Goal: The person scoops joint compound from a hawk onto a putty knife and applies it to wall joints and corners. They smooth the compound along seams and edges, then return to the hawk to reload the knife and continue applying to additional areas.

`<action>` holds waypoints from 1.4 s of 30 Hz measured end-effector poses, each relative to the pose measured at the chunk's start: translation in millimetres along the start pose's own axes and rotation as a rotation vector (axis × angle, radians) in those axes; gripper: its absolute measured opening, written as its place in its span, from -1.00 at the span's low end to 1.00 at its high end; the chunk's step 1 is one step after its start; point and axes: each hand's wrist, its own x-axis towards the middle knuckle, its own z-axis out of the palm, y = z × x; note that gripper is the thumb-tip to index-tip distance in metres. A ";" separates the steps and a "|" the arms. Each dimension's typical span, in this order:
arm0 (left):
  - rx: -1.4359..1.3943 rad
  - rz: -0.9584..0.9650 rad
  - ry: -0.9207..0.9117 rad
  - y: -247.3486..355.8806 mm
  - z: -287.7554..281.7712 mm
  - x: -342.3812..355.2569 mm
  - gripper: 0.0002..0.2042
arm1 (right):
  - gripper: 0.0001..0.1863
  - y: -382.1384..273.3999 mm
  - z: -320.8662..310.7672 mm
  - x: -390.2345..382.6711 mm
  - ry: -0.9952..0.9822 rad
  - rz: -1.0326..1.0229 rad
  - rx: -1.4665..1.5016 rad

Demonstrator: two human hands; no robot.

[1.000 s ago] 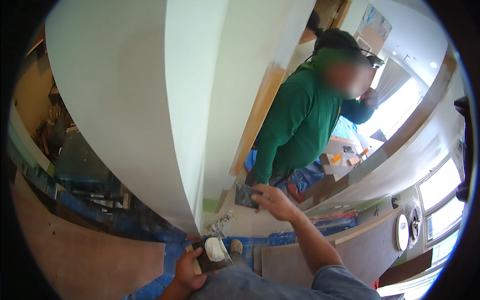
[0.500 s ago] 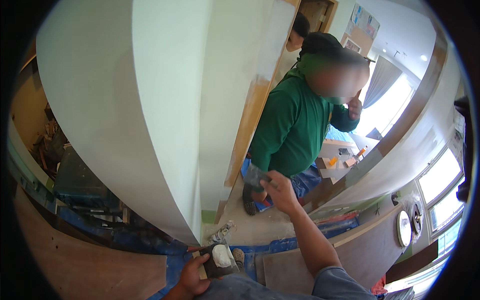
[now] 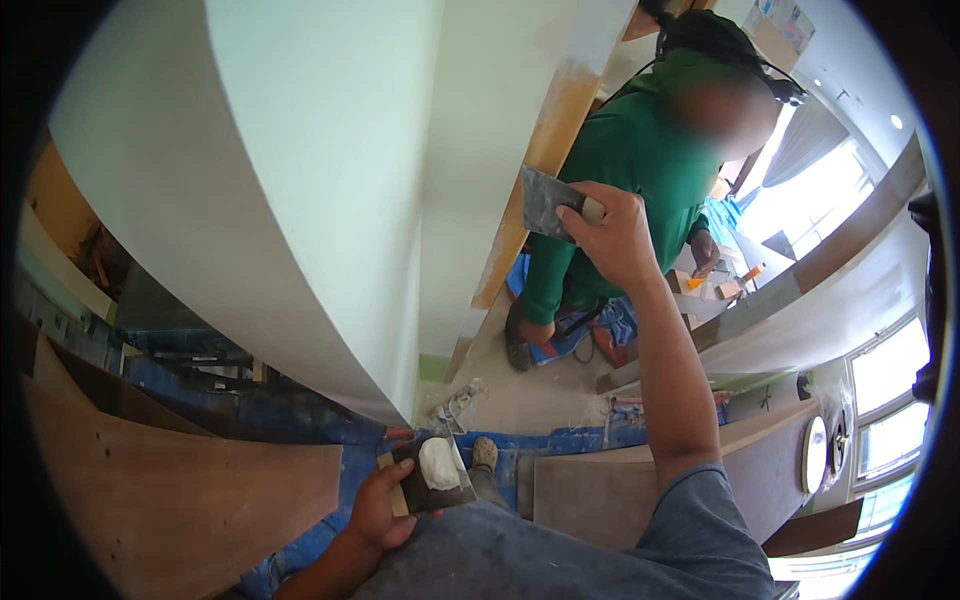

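Note:
My right hand [image 3: 620, 240] is closed around a wide putty knife [image 3: 545, 203] with a flat grey blade and a pale handle. It is raised in front of the brown unpainted edge [image 3: 545, 160] of the wall; whether the blade touches it I cannot tell. Low in the view, my left hand [image 3: 378, 508] grips a second, dark wide putty knife [image 3: 415, 490] by its light handle strip. A lump of white putty [image 3: 440, 464] sits on that blade, close to the bottom of the pale curved wall [image 3: 300, 180].
A person in a green top [image 3: 640, 150] crouches just beyond the wall edge. A wooden panel [image 3: 190, 490] lies at left, and a grey-brown board [image 3: 590, 495] at right. Blue sheeting [image 3: 595, 438] covers part of the floor. A clear plastic scrap [image 3: 458, 405] lies near the wall corner.
My right hand has lifted the putty knife upward along the wall edge. My left hand stays low with the putty. The person in green has leaned down, lowering a hand from the head.

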 end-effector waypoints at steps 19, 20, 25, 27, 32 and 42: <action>0.055 -0.075 0.115 -0.2 -2.6 1.8 -0.62 | -0.75 77.2 91.6 -61.8 0.001 -0.051 0.036; 0.043 -0.070 0.097 -0.4 -3.1 1.4 -0.62 | -0.76 80.9 95.6 -65.0 0.013 -0.047 0.034; 0.033 -0.050 0.143 -3.6 -7.0 -1.0 -0.61 | -0.81 99.6 118.9 -79.5 0.046 -0.036 0.067; 0.026 -0.054 0.138 -4.1 -7.9 -1.7 -0.61 | -0.83 106.4 127.7 -84.3 0.061 -0.059 0.066; 0.042 -0.043 0.176 -5.3 -4.8 -3.7 -0.63 | -0.83 121.7 143.6 -99.4 0.014 0.012 0.060; 0.067 -0.015 0.181 -3.6 1.6 -7.3 -0.62 | -0.78 136.1 163.1 -142.5 -0.141 0.147 -0.012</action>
